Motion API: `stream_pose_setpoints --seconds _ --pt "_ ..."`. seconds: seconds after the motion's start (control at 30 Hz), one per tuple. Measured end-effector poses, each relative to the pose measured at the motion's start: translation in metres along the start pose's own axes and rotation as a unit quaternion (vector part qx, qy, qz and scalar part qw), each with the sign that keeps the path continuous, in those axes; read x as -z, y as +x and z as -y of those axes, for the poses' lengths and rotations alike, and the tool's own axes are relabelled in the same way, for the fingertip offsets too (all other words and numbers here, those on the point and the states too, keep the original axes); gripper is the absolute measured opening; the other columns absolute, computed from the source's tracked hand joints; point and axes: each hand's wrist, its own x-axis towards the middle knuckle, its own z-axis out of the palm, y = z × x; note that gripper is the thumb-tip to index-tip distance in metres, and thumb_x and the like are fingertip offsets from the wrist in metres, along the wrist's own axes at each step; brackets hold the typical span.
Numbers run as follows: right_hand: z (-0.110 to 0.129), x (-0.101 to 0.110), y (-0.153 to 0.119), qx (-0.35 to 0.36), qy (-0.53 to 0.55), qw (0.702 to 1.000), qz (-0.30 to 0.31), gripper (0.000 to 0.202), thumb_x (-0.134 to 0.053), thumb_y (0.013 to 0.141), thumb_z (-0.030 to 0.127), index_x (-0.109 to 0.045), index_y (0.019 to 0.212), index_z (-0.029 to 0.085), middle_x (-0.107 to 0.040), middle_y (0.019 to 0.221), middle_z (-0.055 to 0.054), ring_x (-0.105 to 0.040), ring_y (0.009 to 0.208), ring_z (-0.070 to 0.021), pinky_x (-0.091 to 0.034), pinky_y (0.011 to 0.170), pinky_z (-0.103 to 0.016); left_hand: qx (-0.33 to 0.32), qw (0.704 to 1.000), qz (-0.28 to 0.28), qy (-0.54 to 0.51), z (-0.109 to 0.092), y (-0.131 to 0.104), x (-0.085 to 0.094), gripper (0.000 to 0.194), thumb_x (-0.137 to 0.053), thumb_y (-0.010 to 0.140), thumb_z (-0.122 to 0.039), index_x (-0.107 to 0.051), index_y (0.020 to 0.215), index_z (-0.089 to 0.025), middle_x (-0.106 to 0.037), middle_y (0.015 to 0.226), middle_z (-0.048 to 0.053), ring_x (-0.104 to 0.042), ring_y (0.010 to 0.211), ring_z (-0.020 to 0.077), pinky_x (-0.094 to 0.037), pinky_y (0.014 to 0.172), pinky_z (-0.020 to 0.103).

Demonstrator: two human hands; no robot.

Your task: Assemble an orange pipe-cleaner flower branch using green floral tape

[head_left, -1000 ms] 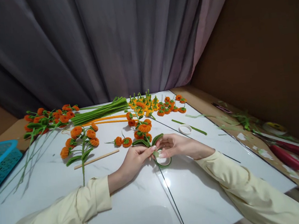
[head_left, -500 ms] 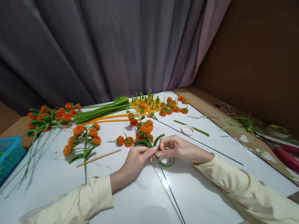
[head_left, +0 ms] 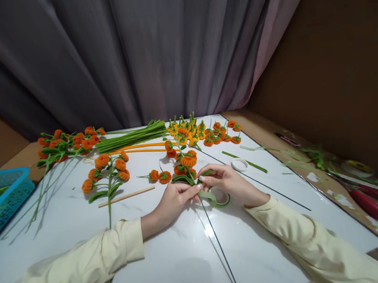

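Note:
My left hand (head_left: pixel 176 203) pinches the stem of an orange flower spray (head_left: pixel 188 161) just below its green leaves (head_left: pixel 181 178). From this grip a thin dark wire (head_left: pixel 218 243) runs down toward the near edge. My right hand (head_left: pixel 227 183) is closed at the same joint, its fingertips meeting my left ones at the base of the right leaf. A roll of green tape (head_left: pixel 220 197) lies beneath my right hand, and a loose strip of it leads up to the stem. A finished-looking orange spray (head_left: pixel 110 172) lies to the left.
A blue basket (head_left: pixel 7 205) stands at the left. Green stems (head_left: pixel 131 137), yellow flowers (head_left: pixel 191 132) and orange flowers (head_left: pixel 220 133) lie at the back. A wooden stick (head_left: pixel 127 196), white ring (head_left: pixel 239 165) and red-handled tool (head_left: pixel 374 206) lie around the hands.
The tape roll has shifted slightly right and its strip now shows between roll and stem. My right fingers have moved up around the right leaf. The whole view has shifted slightly.

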Motion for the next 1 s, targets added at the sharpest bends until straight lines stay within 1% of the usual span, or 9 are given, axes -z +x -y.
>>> stream_pose_setpoints --seconds 0.13,0.27,0.37,0.53,0.73,0.87,1.0 --pt "-0.0058 -0.0001 0.0023 0.016 0.012 1.000 -0.021 0.024 -0.074 0.071 0.036 -0.066 0.081 0.016 -0.062 0.063 0.001 -0.057 0.056 -0.0114 -0.047 0.059 -0.026 -0.001 1.000 0.015 -0.005 0.0006 0.0027 0.0007 0.043 -0.062 0.073 -0.052 -0.059 0.051 -0.015 -0.034 0.041 -0.007 -0.028 0.043 0.0078 -0.019 0.044 0.024" --pt "-0.0072 -0.0005 0.0024 0.021 0.028 0.999 -0.028 0.024 -0.074 0.070 0.037 -0.067 0.079 0.016 -0.062 0.061 0.001 -0.056 0.055 -0.0110 -0.046 0.058 -0.025 0.001 0.999 0.033 -0.012 0.0017 0.0057 0.0011 0.049 -0.060 0.071 -0.059 -0.054 0.049 -0.015 -0.035 0.041 -0.006 -0.027 0.040 0.0071 -0.018 0.043 0.024" --pt "-0.0074 -0.0016 0.0019 0.026 0.030 0.999 -0.037 0.023 -0.074 0.070 0.037 -0.067 0.079 0.016 -0.063 0.060 0.001 -0.055 0.055 -0.0114 -0.046 0.057 -0.026 0.001 0.999 0.040 -0.016 0.0028 0.0064 0.0017 0.050 -0.059 0.071 -0.061 -0.054 0.051 -0.015 -0.036 0.042 -0.006 -0.027 0.040 0.0068 -0.017 0.042 0.024" --pt "-0.0071 -0.0046 0.0016 0.036 0.037 0.997 -0.056 0.025 -0.075 0.068 0.039 -0.067 0.077 0.017 -0.063 0.059 0.001 -0.056 0.055 -0.0127 -0.047 0.057 -0.027 -0.002 0.999 0.043 -0.021 0.0032 0.0057 0.0023 0.049 -0.058 0.073 -0.060 -0.055 0.053 -0.015 -0.036 0.043 -0.006 -0.028 0.040 0.0070 -0.018 0.042 0.024" --pt "-0.0087 -0.0064 0.0021 0.022 0.057 0.996 -0.066 0.027 -0.075 0.067 0.040 -0.067 0.079 0.017 -0.063 0.060 0.001 -0.057 0.056 -0.0130 -0.047 0.059 -0.027 -0.006 0.999 0.043 -0.025 0.0022 0.0063 0.0025 0.049 -0.059 0.073 -0.060 -0.055 0.053 -0.015 -0.035 0.042 -0.006 -0.028 0.041 0.0072 -0.018 0.043 0.024" --pt "-0.0095 -0.0070 0.0013 0.019 0.055 0.996 -0.071 0.027 -0.075 0.067 0.040 -0.067 0.079 0.017 -0.062 0.061 0.001 -0.057 0.057 -0.0130 -0.046 0.059 -0.027 -0.004 0.999 0.044 -0.032 0.0028 0.0065 0.0023 0.050 -0.061 0.071 -0.060 -0.052 0.049 -0.015 -0.036 0.042 -0.006 -0.027 0.041 0.0069 -0.017 0.043 0.024" --pt "-0.0091 -0.0085 0.0005 0.008 0.064 0.995 -0.071 0.029 -0.076 0.066 0.041 -0.067 0.079 0.017 -0.062 0.061 0.001 -0.057 0.058 -0.0133 -0.046 0.059 -0.028 0.005 0.998 0.048 -0.045 0.0042 0.0062 0.0036 0.047 -0.062 0.072 -0.055 -0.054 0.049 -0.015 -0.037 0.042 -0.005 -0.028 0.041 0.0068 -0.017 0.043 0.024"
